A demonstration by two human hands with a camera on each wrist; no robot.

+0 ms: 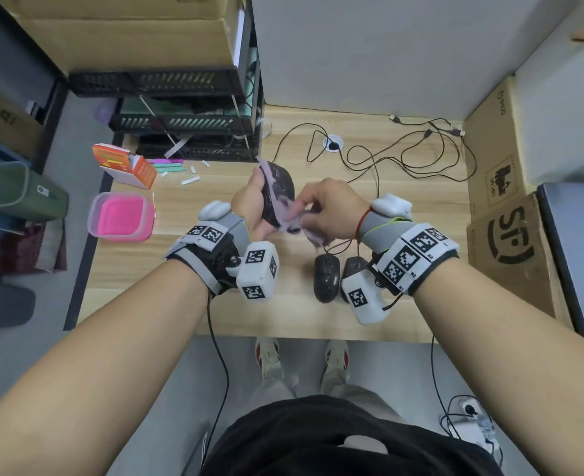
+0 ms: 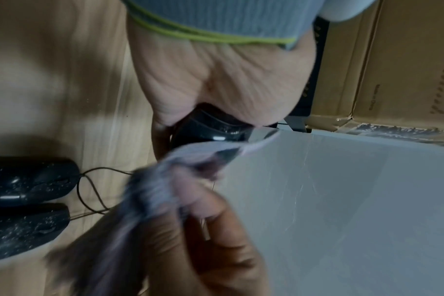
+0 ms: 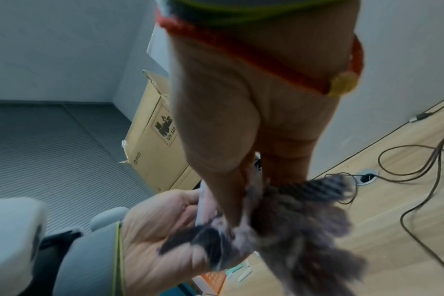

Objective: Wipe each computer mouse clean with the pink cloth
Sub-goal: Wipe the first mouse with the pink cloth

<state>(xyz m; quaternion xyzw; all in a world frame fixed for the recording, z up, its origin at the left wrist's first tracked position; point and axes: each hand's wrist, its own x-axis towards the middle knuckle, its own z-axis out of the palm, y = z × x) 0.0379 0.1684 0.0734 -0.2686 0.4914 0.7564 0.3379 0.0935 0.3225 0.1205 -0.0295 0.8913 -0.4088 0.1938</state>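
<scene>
My left hand (image 1: 254,204) grips a black mouse (image 1: 278,190) raised above the wooden table (image 1: 180,269). The pale pink cloth (image 1: 295,218) is draped over this mouse, and my right hand (image 1: 321,207) pinches it against the mouse's side. In the left wrist view the glossy mouse (image 2: 213,128) shows below my palm, with the blurred cloth (image 2: 165,180) bunched in the right hand's fingers (image 2: 216,220). The right wrist view shows the cloth (image 3: 292,216) hanging blurred under the right hand. Two more black mice (image 1: 326,276) (image 1: 354,266) lie side by side on the table, speckled with dust (image 2: 25,180).
A pink lidded container (image 1: 122,216) and an orange box (image 1: 125,166) sit at the table's left. Black stacked trays (image 1: 180,121) stand at the back left. Mouse cables (image 1: 404,149) loop across the back. Cardboard boxes (image 1: 503,235) line the right edge.
</scene>
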